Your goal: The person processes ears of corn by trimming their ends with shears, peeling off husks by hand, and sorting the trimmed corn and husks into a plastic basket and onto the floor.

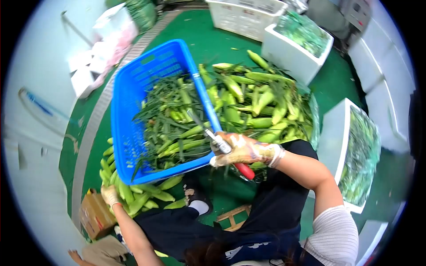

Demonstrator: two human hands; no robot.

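My right hand, in a stained glove, is closed around a red-handled cutting tool. Its metal blade points up and left over the front right rim of a blue plastic basket. Green husk trimmings and leaves fill much of that basket. At lower left, my gloved left hand is on a pile of green corn ears, with its fingers curled at one ear and partly hidden. A larger heap of corn in husks lies against the basket's right side.
White foam boxes with plastic-covered greens stand at the right and back right. A white crate is at the back. A cardboard box sits beside the left pile, near another person's leg. A small wooden stool is between my legs.
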